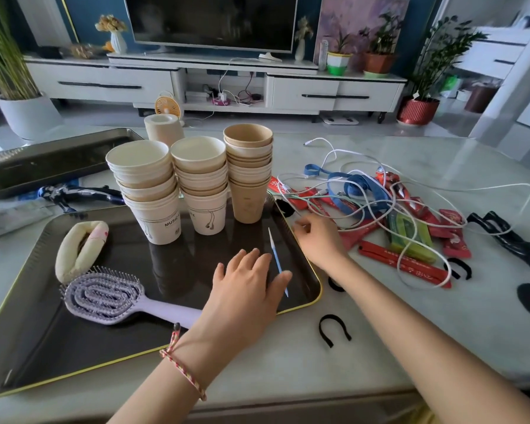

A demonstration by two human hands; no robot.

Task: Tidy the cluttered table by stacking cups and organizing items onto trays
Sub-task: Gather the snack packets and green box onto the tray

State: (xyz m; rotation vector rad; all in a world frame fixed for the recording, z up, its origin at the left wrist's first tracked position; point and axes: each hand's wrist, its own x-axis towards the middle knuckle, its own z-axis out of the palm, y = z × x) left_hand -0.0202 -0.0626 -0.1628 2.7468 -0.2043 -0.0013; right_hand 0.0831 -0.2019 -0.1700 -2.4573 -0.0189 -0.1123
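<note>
A dark tray (74,341) with a yellow rim lies in front of me. At its far edge stand three stacks of paper cups: a white stack (149,191), a second white stack (201,182) and a brown stack (248,169). A lilac hairbrush (104,296), a cream plush clip (80,249) and a thin blue stick (276,260) also lie on the tray. My left hand (245,289) rests flat on the tray beside the stick, fingers spread. My right hand (317,237) hovers at the tray's right rim with fingers curled; I cannot see anything in it.
Tangled white cables (364,191), a blue lanyard (358,186) and red packets (404,264) cover the table to the right, with black hair bands (334,328) near the tray. A second dark tray (52,162) sits far left, an upturned cup (162,127) behind the stacks.
</note>
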